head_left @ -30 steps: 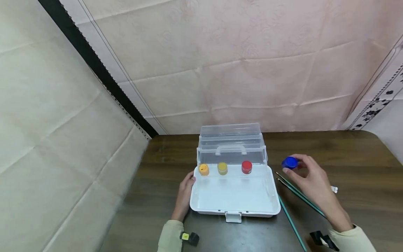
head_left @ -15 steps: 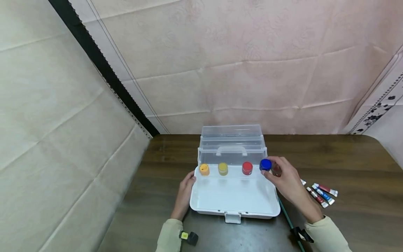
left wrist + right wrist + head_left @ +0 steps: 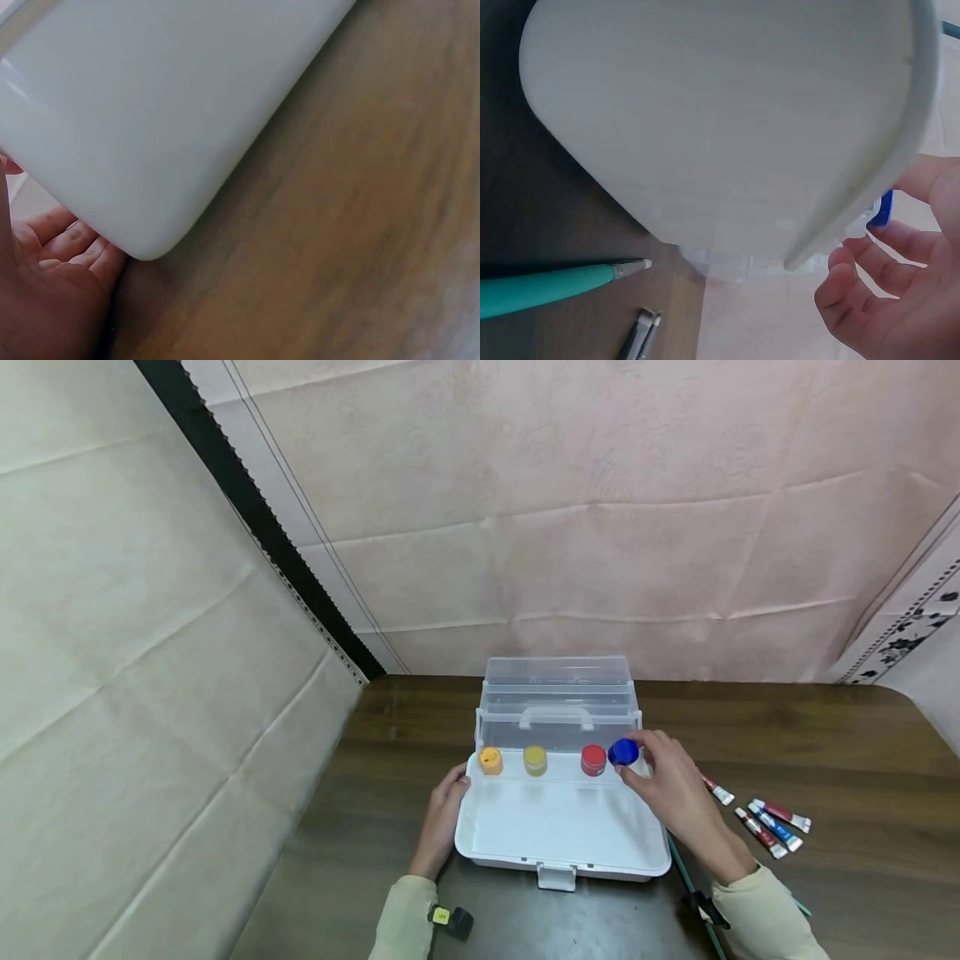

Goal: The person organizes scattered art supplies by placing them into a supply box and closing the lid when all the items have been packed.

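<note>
My right hand (image 3: 671, 781) pinches a small paint jar with a blue lid (image 3: 623, 752) between thumb and fingers, over the back right corner of a white box (image 3: 558, 827). In the right wrist view part of the blue lid (image 3: 883, 210) shows past the box's rim. My left hand (image 3: 442, 818) grips the box's left edge, thumb at the rim; in the left wrist view its curled fingers (image 3: 71, 236) lie against the box's side. Along the back of the box stand an orange jar (image 3: 491, 761), a yellow jar (image 3: 535, 761) and a red jar (image 3: 593, 760).
The box's clear lid (image 3: 558, 693) stands raised at the back, and its front latch (image 3: 556, 877) hangs down. Several paint tubes (image 3: 772, 827) lie right of the box. Green-handled brushes (image 3: 555, 289) lie on the wooden table beside the box. A cloth-covered wall rises behind.
My right hand has carried the blue-lidded jar leftward from beyond the box's right side to its back right corner, close to the red jar. The left hand stays at the box's edge.
</note>
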`<state>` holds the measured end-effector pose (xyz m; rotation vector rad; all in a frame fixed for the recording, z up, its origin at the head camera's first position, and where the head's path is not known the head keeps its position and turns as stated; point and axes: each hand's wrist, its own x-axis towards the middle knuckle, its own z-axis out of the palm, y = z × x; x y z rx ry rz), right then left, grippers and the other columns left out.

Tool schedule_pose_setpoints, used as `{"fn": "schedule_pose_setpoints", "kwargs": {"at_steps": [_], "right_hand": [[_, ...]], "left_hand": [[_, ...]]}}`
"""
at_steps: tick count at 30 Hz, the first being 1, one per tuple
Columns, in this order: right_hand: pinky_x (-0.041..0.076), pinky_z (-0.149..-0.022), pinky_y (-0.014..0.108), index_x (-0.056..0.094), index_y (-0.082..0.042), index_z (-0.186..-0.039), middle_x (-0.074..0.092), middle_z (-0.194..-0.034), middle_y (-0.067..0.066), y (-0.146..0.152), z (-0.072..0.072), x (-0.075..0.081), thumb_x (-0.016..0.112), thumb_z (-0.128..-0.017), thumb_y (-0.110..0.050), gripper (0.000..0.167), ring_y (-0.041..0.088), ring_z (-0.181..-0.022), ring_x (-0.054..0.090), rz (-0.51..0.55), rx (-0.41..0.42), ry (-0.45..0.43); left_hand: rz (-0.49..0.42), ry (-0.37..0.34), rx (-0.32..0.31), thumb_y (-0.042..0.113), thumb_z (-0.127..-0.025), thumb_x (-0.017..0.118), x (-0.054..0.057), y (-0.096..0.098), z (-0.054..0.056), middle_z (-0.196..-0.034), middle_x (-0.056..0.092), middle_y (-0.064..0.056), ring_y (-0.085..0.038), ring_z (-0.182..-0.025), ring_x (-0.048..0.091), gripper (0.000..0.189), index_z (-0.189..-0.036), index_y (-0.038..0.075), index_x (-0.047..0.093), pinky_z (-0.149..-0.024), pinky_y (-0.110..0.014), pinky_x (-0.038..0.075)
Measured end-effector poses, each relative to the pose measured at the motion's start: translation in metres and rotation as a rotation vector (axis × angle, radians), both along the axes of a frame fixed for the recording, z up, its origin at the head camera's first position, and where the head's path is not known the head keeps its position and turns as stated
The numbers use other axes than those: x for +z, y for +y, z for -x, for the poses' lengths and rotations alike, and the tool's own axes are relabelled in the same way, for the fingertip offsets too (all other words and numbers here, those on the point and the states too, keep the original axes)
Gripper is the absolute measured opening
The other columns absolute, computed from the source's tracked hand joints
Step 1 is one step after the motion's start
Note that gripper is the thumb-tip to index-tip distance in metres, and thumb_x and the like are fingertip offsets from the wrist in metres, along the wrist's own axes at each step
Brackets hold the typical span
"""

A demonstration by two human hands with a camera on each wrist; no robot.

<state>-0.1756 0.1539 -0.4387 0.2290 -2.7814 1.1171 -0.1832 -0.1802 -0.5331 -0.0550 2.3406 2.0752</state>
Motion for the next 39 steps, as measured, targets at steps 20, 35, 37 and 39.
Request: {"fn": "schedule_pose_setpoints", "kwargs": {"at_steps": [20, 35, 37, 39], "right_hand": [[0.057, -0.087, 0.049, 0.059, 0.003, -0.131, 0.052, -0.124, 0.021, 0.002, 0.007, 0.005, 0.078, -0.095, -0.012, 0.044, 0.037, -0.109, 0.055, 0.021, 0.092, -0.168], [0.052, -0.078, 0.025, 0.067, -0.002, -0.128, 0.065, -0.116, 0.016, 0.043, -0.024, 0.026, 0.073, -0.101, -0.013, 0.030, 0.034, -0.104, 0.063, 0.059, -0.050, 0.126], [0.048, -0.076, 0.018, 0.067, -0.002, -0.127, 0.066, -0.115, 0.016, 0.049, -0.029, 0.026, 0.072, -0.101, -0.015, 0.030, 0.034, -0.103, 0.063, 0.055, -0.082, 0.139], [0.047, -0.075, 0.015, 0.067, -0.002, -0.127, 0.066, -0.115, 0.017, 0.054, -0.033, 0.024, 0.072, -0.101, -0.016, 0.030, 0.035, -0.103, 0.063, 0.039, -0.109, 0.136]], "left_hand": [[-0.023, -0.027, 0.007, 0.026, -0.113, 0.043, -0.006, -0.003, -0.001, -0.156, 0.052, -0.020, -0.034, -0.144, 0.049, 0.048, -0.154, 0.002, 0.050, -0.118, -0.055, 0.039], [-0.010, -0.013, 0.005, 0.025, -0.112, 0.044, -0.004, -0.003, 0.006, -0.156, 0.053, -0.020, -0.034, -0.144, 0.049, 0.048, -0.154, 0.001, 0.051, -0.119, -0.055, 0.038], [-0.011, -0.012, 0.000, 0.025, -0.112, 0.044, -0.005, -0.003, 0.006, -0.156, 0.053, -0.019, -0.034, -0.144, 0.049, 0.048, -0.154, 0.001, 0.051, -0.118, -0.055, 0.038], [-0.012, -0.012, -0.003, 0.025, -0.112, 0.044, -0.005, -0.003, 0.005, -0.156, 0.053, -0.019, -0.034, -0.144, 0.049, 0.048, -0.154, 0.001, 0.050, -0.118, -0.055, 0.039]]}}
